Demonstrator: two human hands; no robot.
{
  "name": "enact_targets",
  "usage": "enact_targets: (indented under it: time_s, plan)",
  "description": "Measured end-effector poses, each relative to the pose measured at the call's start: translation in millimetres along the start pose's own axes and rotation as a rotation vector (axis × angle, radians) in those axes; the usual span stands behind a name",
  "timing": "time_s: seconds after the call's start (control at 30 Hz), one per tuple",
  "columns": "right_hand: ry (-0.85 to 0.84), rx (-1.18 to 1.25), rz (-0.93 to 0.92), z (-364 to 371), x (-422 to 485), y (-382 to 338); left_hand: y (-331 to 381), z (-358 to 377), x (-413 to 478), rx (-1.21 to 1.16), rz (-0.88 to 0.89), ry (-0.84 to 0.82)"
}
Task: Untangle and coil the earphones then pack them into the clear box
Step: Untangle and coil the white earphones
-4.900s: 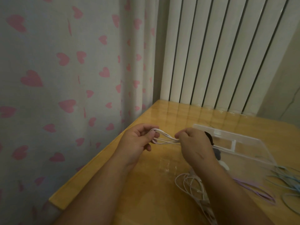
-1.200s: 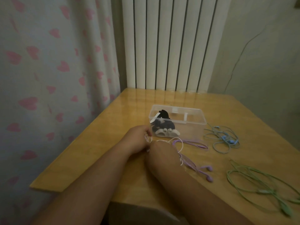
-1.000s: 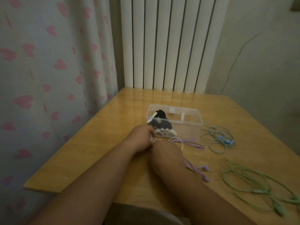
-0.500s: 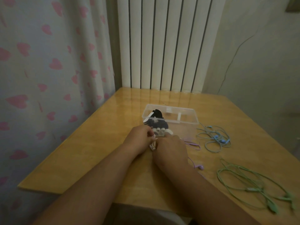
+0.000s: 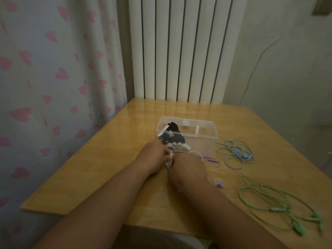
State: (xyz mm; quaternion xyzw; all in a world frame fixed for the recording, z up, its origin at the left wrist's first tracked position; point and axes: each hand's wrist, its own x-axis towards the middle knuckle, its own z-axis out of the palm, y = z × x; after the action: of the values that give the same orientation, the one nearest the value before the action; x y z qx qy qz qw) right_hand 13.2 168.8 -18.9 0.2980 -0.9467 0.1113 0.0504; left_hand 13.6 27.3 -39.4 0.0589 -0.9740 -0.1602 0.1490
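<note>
My left hand (image 5: 154,155) and my right hand (image 5: 186,168) meet over the table's middle, both closed on the white earphones (image 5: 169,158), whose cord shows as a small bunch between them. A white loop (image 5: 196,154) trails out to the right. Just behind the hands stands the clear box (image 5: 206,130), open on top, with black and white coiled earphones (image 5: 173,139) at its left end. Purple earphones (image 5: 215,161) lie right of my right hand.
Blue earphones (image 5: 235,153) lie tangled right of the box. Green earphones (image 5: 280,209) spread over the table's near right. The wooden table (image 5: 100,169) has a heart-print curtain (image 5: 53,78) on the left and a white radiator (image 5: 179,51) behind.
The view has swung right and pulled back since the oldest frame. My hands have closed together, gathering the white cord into a tighter bunch, and the loose white loop has shrunk.
</note>
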Motion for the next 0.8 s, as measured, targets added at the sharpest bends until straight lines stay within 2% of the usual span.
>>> enact_targets:
  time_s: [0.13, 0.3, 0.4, 0.5, 0.8]
  plan:
    - [-0.01, 0.036, 0.005, 0.7, 1.3, 1.8, -0.3, 1.5, -1.2, 0.037, 0.059, -0.068]
    - [-0.036, 0.069, 0.024, 5.5, 6.4, 3.2, 1.5, 1.7, -3.3, -0.046, 0.042, -0.033]
    - [-0.027, 0.084, 0.032, 4.7, 7.1, 4.8, 0.8, 1.5, -2.2, 0.02, 0.102, -0.079]
    - [-0.04, 0.088, 0.014, 3.8, 7.3, 5.8, -3.0, 2.1, -2.4, 0.071, 0.127, -0.052]
    - [-0.09, 0.102, 0.017, -3.5, 7.9, 3.6, -8.0, -2.0, -8.5, -0.066, 0.035, -0.055]
